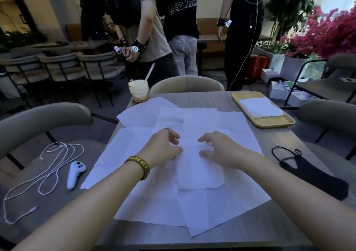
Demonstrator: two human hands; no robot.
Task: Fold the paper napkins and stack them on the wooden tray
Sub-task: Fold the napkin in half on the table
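Note:
Several white paper napkins point(210, 123) lie unfolded and overlapping across the grey table point(279, 222). A smaller folded napkin point(200, 171) lies on top near the middle. My left hand point(163, 146) has its fingers curled down at that napkin's upper left edge. My right hand point(217, 148) hovers over or touches its upper right edge with fingers bent; I cannot tell if either hand pinches the paper. A wooden tray point(269, 123) stands at the table's far right corner with a stack of folded napkins point(260, 107) on it.
A glass of iced drink with a straw point(138, 90) stands at the far left corner. A black face mask point(312, 171) lies at the right edge. On the left chair rest a white controller point(75, 173) and a white cable point(50, 166). People stand beyond the table.

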